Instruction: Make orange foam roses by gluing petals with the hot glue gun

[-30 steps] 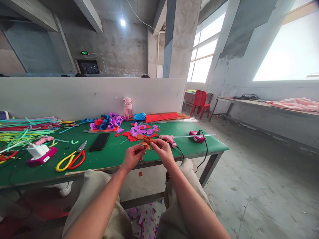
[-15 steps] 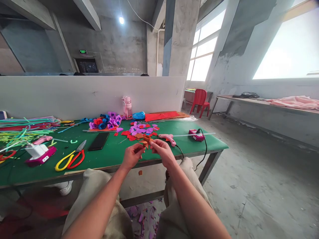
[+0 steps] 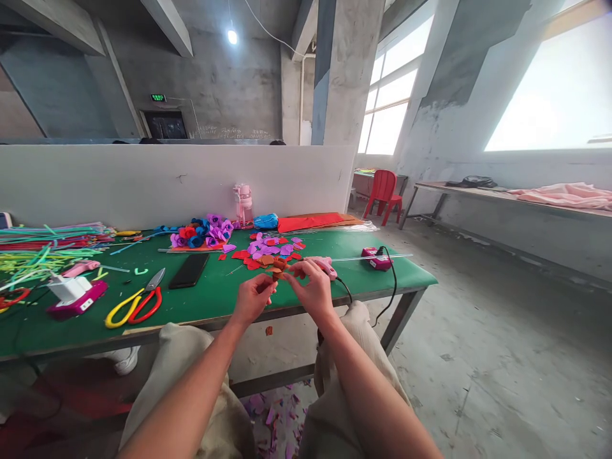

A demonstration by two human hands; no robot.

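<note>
A small orange-brown paper flower [image 3: 278, 268] is held up between my hands, over the front part of the green table [image 3: 224, 274]. My left hand [image 3: 254, 296] pinches its lower end from the left. On the right, the fingertips of my right hand [image 3: 312, 284] are closed at the flower's edge. Behind it lies a pile of purple and red paper petals [image 3: 272, 247]. A pink glue gun [image 3: 325, 266] lies partly hidden behind my right hand.
Scissors [image 3: 138, 299] with yellow and red handles and a black phone [image 3: 189, 271] lie left. Finished paper flowers [image 3: 205, 232], a pink bottle [image 3: 243, 205] and red paper sheets [image 3: 310, 222] stand or lie behind. A magenta power block [image 3: 376, 258] with a cable is right.
My right hand's fingers have shifted and spread slightly around the flower, which has turned and moved a little left. My left hand stays nearly in place.
</note>
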